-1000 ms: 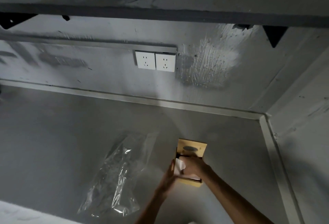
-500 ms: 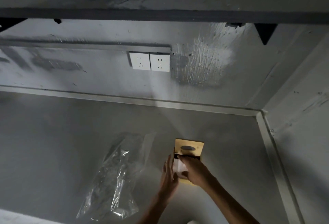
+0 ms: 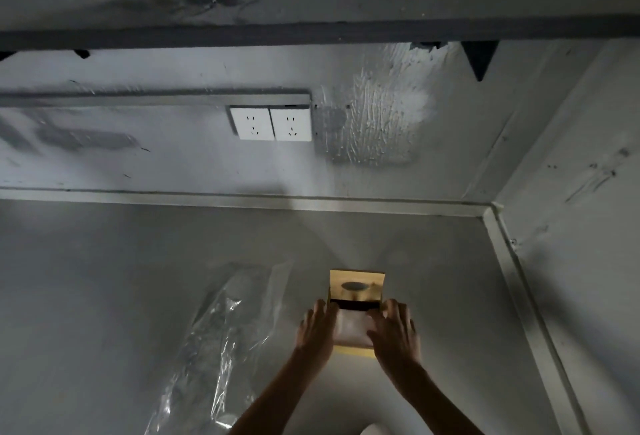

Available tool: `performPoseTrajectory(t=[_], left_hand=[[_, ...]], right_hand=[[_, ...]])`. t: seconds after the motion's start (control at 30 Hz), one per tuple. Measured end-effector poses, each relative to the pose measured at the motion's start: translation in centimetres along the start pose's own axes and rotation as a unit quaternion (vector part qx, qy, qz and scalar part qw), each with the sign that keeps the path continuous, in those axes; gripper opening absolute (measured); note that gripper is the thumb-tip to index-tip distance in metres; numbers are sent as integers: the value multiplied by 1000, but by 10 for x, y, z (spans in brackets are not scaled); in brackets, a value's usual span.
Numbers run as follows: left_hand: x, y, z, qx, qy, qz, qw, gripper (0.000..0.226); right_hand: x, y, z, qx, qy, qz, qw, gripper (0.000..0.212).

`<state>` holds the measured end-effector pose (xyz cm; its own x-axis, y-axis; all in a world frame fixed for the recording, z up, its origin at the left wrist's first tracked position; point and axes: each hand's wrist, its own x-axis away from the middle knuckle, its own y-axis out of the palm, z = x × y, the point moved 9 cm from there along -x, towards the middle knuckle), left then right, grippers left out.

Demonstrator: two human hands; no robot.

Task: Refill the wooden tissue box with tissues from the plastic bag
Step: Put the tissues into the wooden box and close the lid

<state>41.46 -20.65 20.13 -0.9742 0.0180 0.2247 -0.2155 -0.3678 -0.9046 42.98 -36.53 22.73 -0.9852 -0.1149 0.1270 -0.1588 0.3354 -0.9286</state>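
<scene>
The wooden tissue box (image 3: 356,287) lies on the grey table, its lid with an oval slot slid back toward the wall. White tissues (image 3: 351,329) fill the uncovered near half of the box. My left hand (image 3: 317,330) presses against the box's left side, fingers on its edge. My right hand (image 3: 394,330) rests on the right side, fingertips at the lid's near edge and over the tissues. A clear plastic bag (image 3: 221,341) lies crumpled to the left of the box; I cannot tell whether anything is inside it.
A grey wall with two white sockets (image 3: 272,123) rises behind the table. A raised rim (image 3: 519,296) borders the table on the right, against a side wall. A dark shelf (image 3: 311,35) hangs overhead.
My right hand moved from the top of the tissues to the box's right side. My left hand settled on the left side. The tissues now lie flat in the box.
</scene>
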Motion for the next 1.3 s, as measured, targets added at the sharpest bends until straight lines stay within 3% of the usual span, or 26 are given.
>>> performPoseTrajectory(t=[0.1,0.2,0.43,0.53,0.67,0.77,0.83,0.93,1.03,1.13,1.2,1.23,1.3], left_hand=[[-5,2,7,-55,-27,-37,997,56],[-5,1,13,-107,-22,-11,994,64],[-11,-1,15,-161,-58,-78,982,54],[-7,-2,15,-162,-49,-80,982,57],[7,-13,10,-134,-11,-46,990,60],[4,-57,4,-40,-21,76,996,35],[-12,-80,-7,122,-56,109,985,31],[-36,-75,-1,414,-76,-21,907,41],[-37,-49,-1,536,-183,-124,815,55],[-25,-39,-5,534,-173,-112,820,21],[-15,-23,-13,521,-138,-105,836,11],[-8,-15,-15,532,-117,-111,831,21],[5,4,-20,554,-106,-121,817,43]], right_hand=[[0,8,1,40,19,-38,998,58],[1,8,2,41,35,-37,998,59],[2,17,8,33,45,-32,998,56],[4,14,9,-15,29,-13,999,44],[5,-8,34,-180,19,66,981,13],[-13,-29,60,-297,41,99,949,12],[-29,-36,62,-429,86,38,898,15],[-44,-26,46,-561,135,-97,811,35],[-46,-12,39,-612,173,-138,759,55],[-34,-5,37,-582,162,-134,785,58],[-22,5,38,-557,126,-124,811,41],[-15,13,38,-544,107,-131,822,37],[4,33,40,-543,116,-164,816,69]])
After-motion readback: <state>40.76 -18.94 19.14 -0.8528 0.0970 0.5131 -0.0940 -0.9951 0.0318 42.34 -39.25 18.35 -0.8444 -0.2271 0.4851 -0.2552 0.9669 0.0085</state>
